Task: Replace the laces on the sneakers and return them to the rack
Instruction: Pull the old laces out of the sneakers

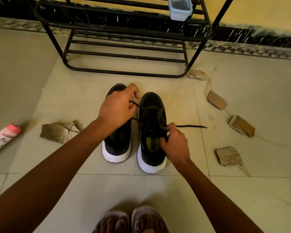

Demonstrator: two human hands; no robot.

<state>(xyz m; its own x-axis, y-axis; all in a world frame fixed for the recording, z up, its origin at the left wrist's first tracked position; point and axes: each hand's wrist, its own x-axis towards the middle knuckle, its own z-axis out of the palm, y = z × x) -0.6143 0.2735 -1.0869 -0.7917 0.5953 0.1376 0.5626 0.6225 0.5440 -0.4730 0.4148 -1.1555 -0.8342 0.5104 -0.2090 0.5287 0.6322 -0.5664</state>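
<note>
**Both hands on the lace of the right sneaker, in front of the rack**

At the far left we see a pink bottle (3, 138) lying on its side on the tiled floor (242, 199); near it, to the right, lies a torn cardboard scrap (59, 132). Next comes the left sneaker (117, 143), black with a white sole, standing upright on the floor with its toe toward the rack; our left hand (118, 108) hangs over its front half, fingers curled, pinching a strand of the black lace (191, 126); that strand runs taut from the hand down and rightward to the eyelets of the neighbouring shoe. The right sneaker (151, 105) stands just beside the left one, parallel to it, heel toward us, its yellow insole showing. Our right hand (175, 145) sits at that shoe's right edge by the opening, fingers curled, thumb and fingertips pinching the lace close to the upper eyelets; past the hand the free end of the lace lies straight on the floor, pointing right. Further right, three cardboard pieces (241, 126) lie scattered well apart from the shoes; a fourth lies by the rack's right foot. The black metal rack (124, 74) stands beyond the sneakers against the wall, its lower shelves bare of shoes; a pale blue tub (180, 12) rests on an upper shelf toward the right. At the bottom edge, our feet in sandals (148, 219) show.
</note>
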